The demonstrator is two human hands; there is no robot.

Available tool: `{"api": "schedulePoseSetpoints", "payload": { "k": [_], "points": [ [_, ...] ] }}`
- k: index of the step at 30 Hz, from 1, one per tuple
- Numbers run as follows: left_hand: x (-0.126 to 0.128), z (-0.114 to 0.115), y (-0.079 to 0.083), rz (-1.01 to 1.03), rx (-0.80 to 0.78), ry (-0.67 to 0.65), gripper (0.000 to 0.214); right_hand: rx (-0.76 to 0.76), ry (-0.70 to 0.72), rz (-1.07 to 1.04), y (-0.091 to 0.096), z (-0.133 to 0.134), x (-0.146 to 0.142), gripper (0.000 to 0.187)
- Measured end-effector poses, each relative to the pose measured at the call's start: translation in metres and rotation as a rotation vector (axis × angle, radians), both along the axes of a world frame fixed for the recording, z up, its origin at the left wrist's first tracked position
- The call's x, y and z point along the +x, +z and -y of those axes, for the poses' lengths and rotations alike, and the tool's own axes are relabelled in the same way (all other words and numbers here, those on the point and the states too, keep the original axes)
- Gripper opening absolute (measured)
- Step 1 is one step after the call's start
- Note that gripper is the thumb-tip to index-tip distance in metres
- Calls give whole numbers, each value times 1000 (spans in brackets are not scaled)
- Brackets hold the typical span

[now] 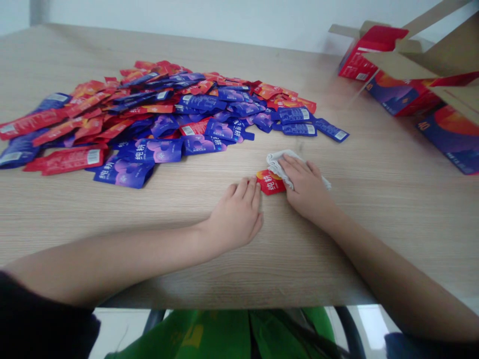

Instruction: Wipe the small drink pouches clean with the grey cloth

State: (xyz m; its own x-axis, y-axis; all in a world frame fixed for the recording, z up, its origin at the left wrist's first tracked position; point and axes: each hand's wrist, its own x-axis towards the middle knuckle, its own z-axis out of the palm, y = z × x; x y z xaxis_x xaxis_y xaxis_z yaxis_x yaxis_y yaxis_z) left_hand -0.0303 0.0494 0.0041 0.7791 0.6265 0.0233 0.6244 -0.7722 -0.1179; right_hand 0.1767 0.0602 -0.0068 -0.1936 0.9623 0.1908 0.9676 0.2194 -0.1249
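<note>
A red pouch [270,182] with orange art and white lettering lies flat on the wooden table between my hands. The fingers of my left hand [239,207] are pressed together on the pouch's left end, at its narrow tip. My right hand [305,182] bears down on a white cloth [279,158], which covers the pouch's right part. Its fingers are bent over the cloth. Part of the pouch is hidden under the cloth and the right hand.
A wide heap of red and blue pouches [164,149] spreads over the left and middle of the table [179,269]. Open cardboard boxes [402,94] in red and blue stand at the right. A white wall rises behind the table.
</note>
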Motion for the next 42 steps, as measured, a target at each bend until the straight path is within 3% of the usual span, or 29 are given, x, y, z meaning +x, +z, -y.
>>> {"api": "schedulePoseSetpoints", "payload": {
  "k": [5, 8, 12, 14, 18, 22, 25, 31, 39, 42],
  "points": [
    [0, 0, -1, 2, 5, -2, 61, -12, -22, -76, 1, -7, 11, 57],
    [-1, -1, -1, 7, 11, -7, 61, -4, -53, -233, 4, -11, 20, 52],
    [-1, -1, -2, 15, 19, -14, 61, 157, -224, -431, 12, -10, 27, 46],
    [-1, -1, -3, 20, 18, -12, 61, 241, -223, -455, 15, -6, 24, 47],
    [0, -1, -3, 29, 22, -6, 60, 266, -33, -396, 17, 4, 6, 54],
    [-1, -1, -1, 37, 22, -21, 55, 91, 331, -191, 9, 9, -16, 61],
    [-1, -2, 0, 41, 3, -32, 49, -12, 438, -43, 5, 10, -24, 66],
    [0, -1, 1, 22, 11, -14, 56, -28, 333, 4, 5, 11, -17, 67],
    [-1, -1, -1, 13, -10, -2, 61, -2, -1, 8, 1, 6, -4, 57],
    [-1, -1, -1, 17, -13, -3, 61, -12, -16, 7, 2, 4, -1, 54]
  ]
}}
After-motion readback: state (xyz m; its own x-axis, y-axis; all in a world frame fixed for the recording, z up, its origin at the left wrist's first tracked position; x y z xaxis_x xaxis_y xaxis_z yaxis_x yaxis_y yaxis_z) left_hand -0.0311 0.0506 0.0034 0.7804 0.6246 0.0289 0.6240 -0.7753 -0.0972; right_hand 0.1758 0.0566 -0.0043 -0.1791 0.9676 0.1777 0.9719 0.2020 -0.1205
